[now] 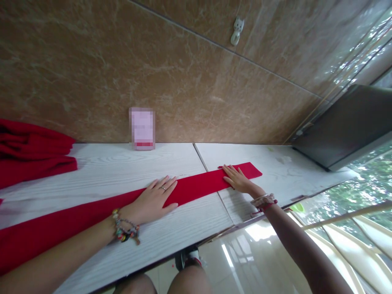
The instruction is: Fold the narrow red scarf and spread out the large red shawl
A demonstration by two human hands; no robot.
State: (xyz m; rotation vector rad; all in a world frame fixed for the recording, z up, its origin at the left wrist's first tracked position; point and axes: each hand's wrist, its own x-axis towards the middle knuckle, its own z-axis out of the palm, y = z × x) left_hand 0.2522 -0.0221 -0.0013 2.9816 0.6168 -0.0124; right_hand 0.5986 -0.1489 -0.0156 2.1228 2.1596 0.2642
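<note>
A long strip of red cloth stretches across the white wood-grain table, widening toward the lower left. My left hand lies flat on the strip near its middle, palm down, fingers spread. Farther right, my right hand rests flat on the cloth close to its right end, fingers stretched out. Both palms hide the cloth beneath them. A small bit of red sticks out by the right fingertips.
A heap of red cloth lies at the far left. Against the brown marbled wall leans a pink blurred box. A dark grey box-like object stands at the right end. A white cat-shaped hook is on the wall.
</note>
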